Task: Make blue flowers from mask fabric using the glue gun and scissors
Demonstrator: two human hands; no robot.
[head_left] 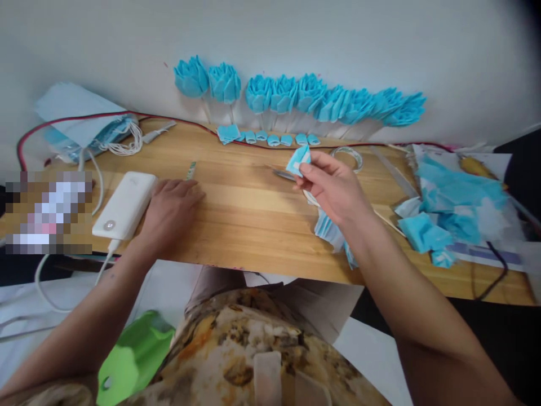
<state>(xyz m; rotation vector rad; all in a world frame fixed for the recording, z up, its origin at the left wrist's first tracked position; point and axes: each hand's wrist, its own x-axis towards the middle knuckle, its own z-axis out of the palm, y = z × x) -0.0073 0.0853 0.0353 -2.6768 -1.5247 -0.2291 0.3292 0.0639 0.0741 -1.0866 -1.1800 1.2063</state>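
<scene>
My right hand (333,189) is raised over the middle of the wooden table (245,220), its fingertips pinched on a small folded blue piece of mask fabric (298,159). Under that wrist lies a stack of pleated blue mask pieces (327,230). My left hand (171,208) rests palm down on the table with the fingers curled loosely and nothing in it, beside a white power bank (125,204). A thin metal tool (282,173) lies on the table just left of the raised piece.
A row of blue fabric flowers on sticks (296,96) leans against the back wall, with small rolled blue pieces (270,137) below. A pack of face masks (91,132) lies back left. Blue scraps (452,208) and papers fill the right side. A tape roll (349,155) sits nearby.
</scene>
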